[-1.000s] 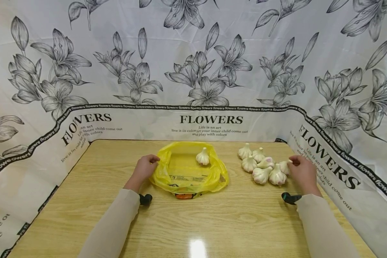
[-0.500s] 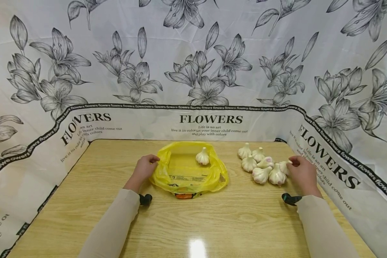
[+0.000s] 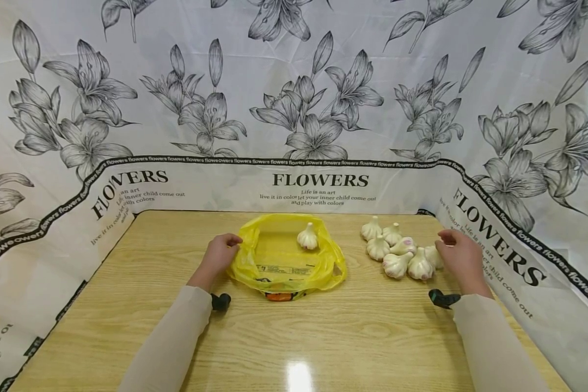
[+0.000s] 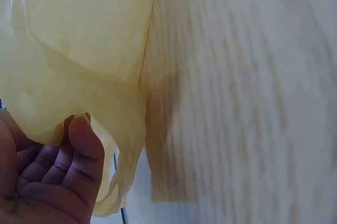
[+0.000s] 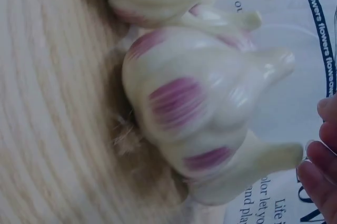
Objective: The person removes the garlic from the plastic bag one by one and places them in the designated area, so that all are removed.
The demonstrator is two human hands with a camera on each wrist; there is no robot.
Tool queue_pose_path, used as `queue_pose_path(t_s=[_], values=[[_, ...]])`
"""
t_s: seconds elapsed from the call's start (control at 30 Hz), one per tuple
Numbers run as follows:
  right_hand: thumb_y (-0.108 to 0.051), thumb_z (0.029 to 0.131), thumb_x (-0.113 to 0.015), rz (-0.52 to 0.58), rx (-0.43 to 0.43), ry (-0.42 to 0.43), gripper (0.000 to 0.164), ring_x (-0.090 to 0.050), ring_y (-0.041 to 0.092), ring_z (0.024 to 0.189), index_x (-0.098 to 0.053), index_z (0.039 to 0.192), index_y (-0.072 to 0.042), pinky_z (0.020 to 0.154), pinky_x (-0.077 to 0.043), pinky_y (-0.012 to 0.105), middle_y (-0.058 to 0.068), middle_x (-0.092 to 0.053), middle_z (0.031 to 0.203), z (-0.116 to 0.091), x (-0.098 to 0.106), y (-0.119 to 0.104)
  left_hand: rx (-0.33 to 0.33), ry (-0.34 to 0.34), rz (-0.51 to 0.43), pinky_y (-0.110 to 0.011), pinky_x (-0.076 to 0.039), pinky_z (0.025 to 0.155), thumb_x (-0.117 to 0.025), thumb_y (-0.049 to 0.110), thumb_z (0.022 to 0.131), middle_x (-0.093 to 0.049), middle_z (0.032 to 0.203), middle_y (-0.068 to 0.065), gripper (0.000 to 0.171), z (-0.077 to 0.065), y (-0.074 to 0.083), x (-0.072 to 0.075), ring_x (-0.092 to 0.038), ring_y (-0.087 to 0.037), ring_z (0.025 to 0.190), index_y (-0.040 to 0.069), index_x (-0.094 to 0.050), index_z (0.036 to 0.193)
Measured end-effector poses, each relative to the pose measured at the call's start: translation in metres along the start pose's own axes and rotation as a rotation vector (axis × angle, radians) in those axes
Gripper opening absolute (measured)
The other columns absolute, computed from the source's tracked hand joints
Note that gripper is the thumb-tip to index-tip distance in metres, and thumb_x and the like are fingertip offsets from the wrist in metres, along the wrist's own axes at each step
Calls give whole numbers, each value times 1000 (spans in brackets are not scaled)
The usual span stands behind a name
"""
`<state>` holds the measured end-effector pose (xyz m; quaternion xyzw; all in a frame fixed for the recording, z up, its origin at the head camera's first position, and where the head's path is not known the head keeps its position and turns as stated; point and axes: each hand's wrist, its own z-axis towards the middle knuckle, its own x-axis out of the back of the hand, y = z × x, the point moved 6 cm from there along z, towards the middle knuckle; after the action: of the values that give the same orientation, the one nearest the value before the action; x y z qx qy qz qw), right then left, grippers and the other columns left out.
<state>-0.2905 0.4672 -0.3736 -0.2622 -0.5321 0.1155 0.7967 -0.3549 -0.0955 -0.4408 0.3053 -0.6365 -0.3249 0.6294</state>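
A yellow plastic bag (image 3: 242, 267) lies on the table, its mouth spread wide. One garlic bulb (image 3: 307, 237) sits inside it. My left hand (image 3: 220, 253) pinches the bag's left rim between thumb and fingers, as the left wrist view shows with the thin film (image 4: 79, 87) caught there. To the right, several garlic bulbs (image 3: 397, 265) stand in a cluster. My right hand (image 3: 461, 258) is over the rightmost bulb (image 3: 434, 258), thumb and fingers apart. In the right wrist view its fingertips are right at that bulb's stem (image 5: 287, 156), not gripping it.
The wooden table (image 3: 294, 332) runs up to a white floral cloth backdrop (image 3: 206, 190) at the back and both sides. Black wrist-worn devices, one at the left wrist (image 3: 221, 302) and one at the right wrist (image 3: 443, 298), jut inward over the tabletop.
My right hand has risen slightly and its thumb and fingers have parted from the garlic stem they were pinching. My left hand and the bag stay as they were.
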Motion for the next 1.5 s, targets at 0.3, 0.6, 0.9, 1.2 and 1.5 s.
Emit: queue_pose_path(t_s=[0.3,0.6,0.9,1.2,1.5], values=[[-24,99,-51,11,73,4,37,-51,44,114,-57,126,-1,89,-43,57,26,-57,127,1,3,-28,-3,8,4,-38,-52,86,-52,8,98,-63,112,-14,23,1,-2,2,-58,-26,101,4,-64,117],[-19,98,-55,-25,173,9,35,-53,46,114,-58,128,-2,90,-43,58,25,-58,127,5,1,-56,-10,15,7,-37,-52,85,-53,9,97,-63,111,-13,22,3,-2,2,-58,-26,101,5,-65,116],[-19,96,-57,32,239,30,34,-56,44,109,-61,125,-2,90,-44,56,25,-61,124,7,0,-84,-11,17,-7,-36,-52,84,-53,9,97,-63,110,-13,22,2,2,3,-58,-25,98,5,-65,115],[-19,95,-59,74,249,22,34,-58,42,110,-62,124,-2,92,-46,54,24,-62,122,6,-9,-108,-35,14,-17,-33,-52,78,-54,9,96,-64,109,-13,21,4,-1,1,-59,-25,95,5,-66,114],[-22,95,-59,62,276,-58,38,-57,40,112,-58,129,-5,93,-47,53,22,-59,125,1,-22,-132,-42,16,-23,-32,-52,77,-55,10,96,-64,109,-13,21,3,-2,2,-59,-25,94,5,-66,114]])
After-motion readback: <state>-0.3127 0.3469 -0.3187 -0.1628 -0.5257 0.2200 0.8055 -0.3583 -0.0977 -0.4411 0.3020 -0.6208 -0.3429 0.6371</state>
